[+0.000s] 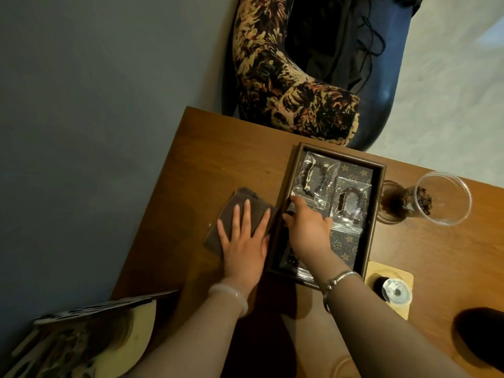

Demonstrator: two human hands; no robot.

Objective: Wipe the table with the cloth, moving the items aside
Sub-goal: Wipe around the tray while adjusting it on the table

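Observation:
A folded dark brown cloth point(236, 214) lies on the wooden table point(207, 159). My left hand point(244, 238) presses flat on it with straight, spread fingers. Right beside it stands a dark wooden tray point(379, 192) holding clear bags of beaded bracelets point(317, 177). My right hand point(306, 227) rests over the tray's left wall, thumb on the outside and fingers inside, index finger stretched toward a bag. Whether it grips the wall is unclear.
A clear plastic cup point(441, 197) with dark contents stands right of the tray. A light coaster point(388, 289) with a small dark jar sits at the tray's near right. A patterned fan point(90, 336) lies at the near left corner. A floral armchair point(286, 77) stands behind the table.

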